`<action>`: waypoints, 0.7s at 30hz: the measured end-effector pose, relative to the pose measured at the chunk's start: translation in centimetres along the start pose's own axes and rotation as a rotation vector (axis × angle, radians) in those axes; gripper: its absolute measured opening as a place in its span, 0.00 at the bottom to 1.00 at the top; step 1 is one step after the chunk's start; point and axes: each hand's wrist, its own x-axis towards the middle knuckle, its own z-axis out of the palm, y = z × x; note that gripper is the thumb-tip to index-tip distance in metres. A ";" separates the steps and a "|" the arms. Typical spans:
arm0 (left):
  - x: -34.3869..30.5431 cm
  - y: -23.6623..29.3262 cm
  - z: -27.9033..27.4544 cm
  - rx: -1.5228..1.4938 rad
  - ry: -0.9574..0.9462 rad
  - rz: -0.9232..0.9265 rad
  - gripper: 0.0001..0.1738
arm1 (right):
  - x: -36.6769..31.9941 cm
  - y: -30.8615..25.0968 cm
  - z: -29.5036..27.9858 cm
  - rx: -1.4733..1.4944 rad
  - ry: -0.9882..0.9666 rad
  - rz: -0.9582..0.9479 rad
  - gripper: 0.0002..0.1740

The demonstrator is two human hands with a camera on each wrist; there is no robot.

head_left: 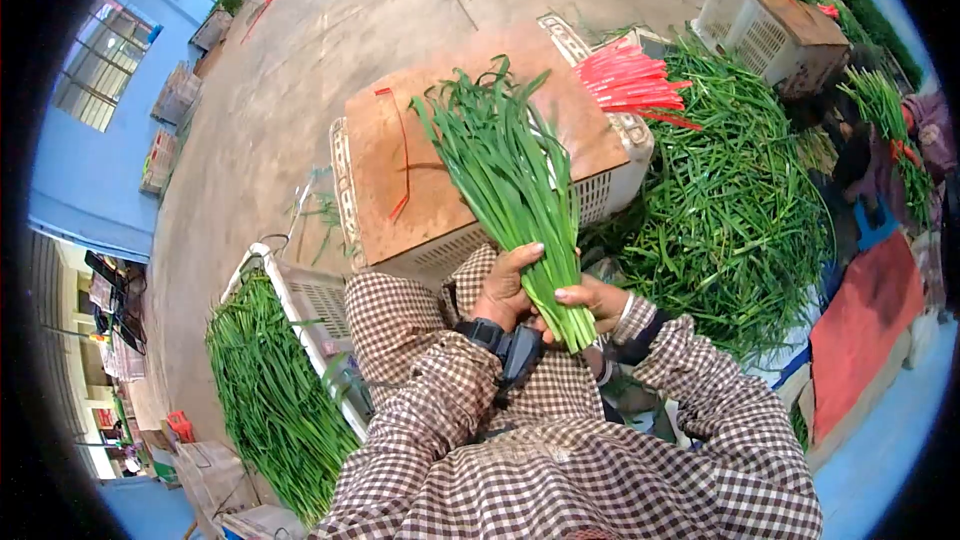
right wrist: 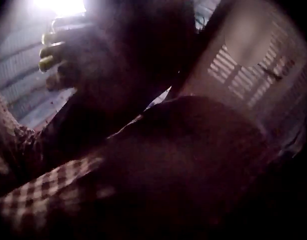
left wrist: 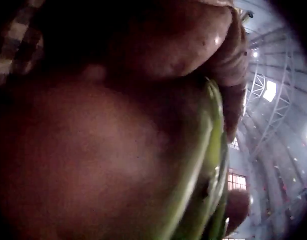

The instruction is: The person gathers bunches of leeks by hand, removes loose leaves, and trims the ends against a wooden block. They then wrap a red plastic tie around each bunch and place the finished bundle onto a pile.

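Observation:
A bunch of long green leafy stalks point(head_left: 500, 160) is held over the person's lap, its leaves lying across a brown board point(head_left: 370, 190) and its pale stem ends toward the body. Both hands grip it near those ends: the left hand point(head_left: 507, 288) from the left side, the right hand point(head_left: 598, 302) from the right, thumbs on the stems. In the left wrist view, pale green stems point(left wrist: 208, 150) run beside the left hand point(left wrist: 118, 135). The right wrist view is dark, with cut stem ends point(right wrist: 51, 50) at upper left.
Red ties point(head_left: 630, 80) lie at the board's right corner, one red strip point(head_left: 403, 155) on its left. A large heap of greens point(head_left: 710, 200) is at the right, a white crate point(head_left: 300, 330) of greens at the left. Another person point(head_left: 930, 130) sits at the far right.

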 end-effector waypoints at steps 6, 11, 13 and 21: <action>0.9 -1.1 2.0 0.323 0.202 0.248 0.25 | -2.0 -2.5 0.1 -0.357 0.270 -0.353 0.29; 0.3 1.5 10.0 0.524 0.317 0.440 0.19 | 0.0 -3.4 5.0 -0.673 0.374 -0.827 0.36; 0.4 3.0 9.7 0.349 0.312 0.335 0.23 | 0.1 -5.0 5.1 -0.707 0.327 -0.634 0.36; 1.0 3.0 4.4 -0.151 0.127 0.270 0.34 | 1.3 -4.3 1.4 -0.201 0.243 -0.373 0.25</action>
